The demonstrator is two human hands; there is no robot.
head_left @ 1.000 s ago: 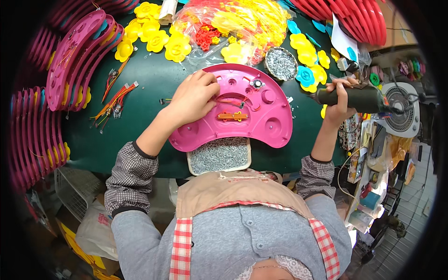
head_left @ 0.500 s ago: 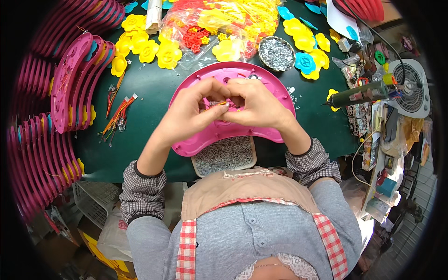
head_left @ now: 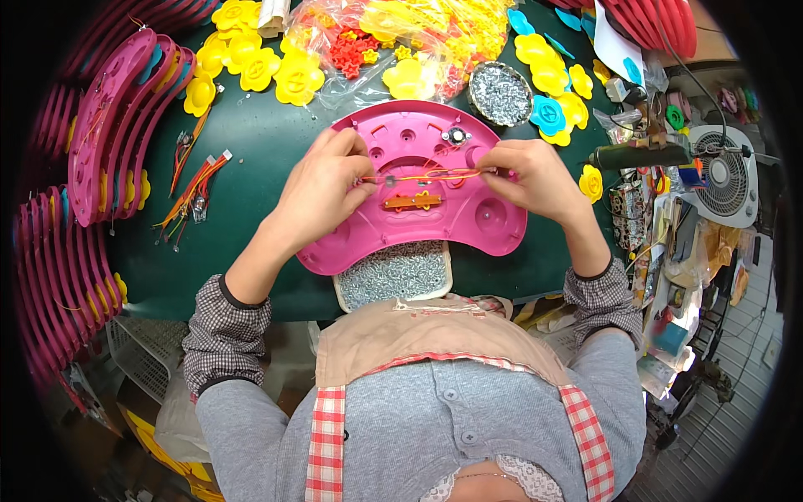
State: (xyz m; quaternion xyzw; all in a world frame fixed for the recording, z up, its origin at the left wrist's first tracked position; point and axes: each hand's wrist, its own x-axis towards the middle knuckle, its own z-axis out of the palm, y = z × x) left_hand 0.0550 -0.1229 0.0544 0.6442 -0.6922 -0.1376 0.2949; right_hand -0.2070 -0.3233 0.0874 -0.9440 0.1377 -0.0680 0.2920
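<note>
A pink curved plastic shell (head_left: pixel 351 245) lies on the table with its hollow side up. Above its middle, a bundle of thin red and yellow wires (head_left: pixel 435 175) is stretched between my hands. My left hand (head_left: pixel 328 177) pinches one end over the shell's left part. At the other end, my right hand (head_left: pixel 529 177) has its fingertips closed on the wires near the shell's right side. Below the wires, an orange strip (head_left: pixel 406 202) with yellow pieces sits in the shell. A round part with a silver centre (head_left: pixel 456 136) is fitted near the far edge.
A tray of small screws (head_left: pixel 393 272) lies nearest me; a round dish (head_left: pixel 500 94) holds more metal pieces. Loose wire bundles (head_left: pixel 203 188) lie left, beside stacked pink shells (head_left: pixel 104 134). Yellow flower pieces (head_left: pixel 299 79) lie beyond. A screwdriver-like tool (head_left: pixel 640 156) hangs right near a fan (head_left: pixel 726 180).
My hands have moved apart from close together over the shell, drawing the wires out straight. The orange strip and the round part now show. The hanging tool has swung slightly.
</note>
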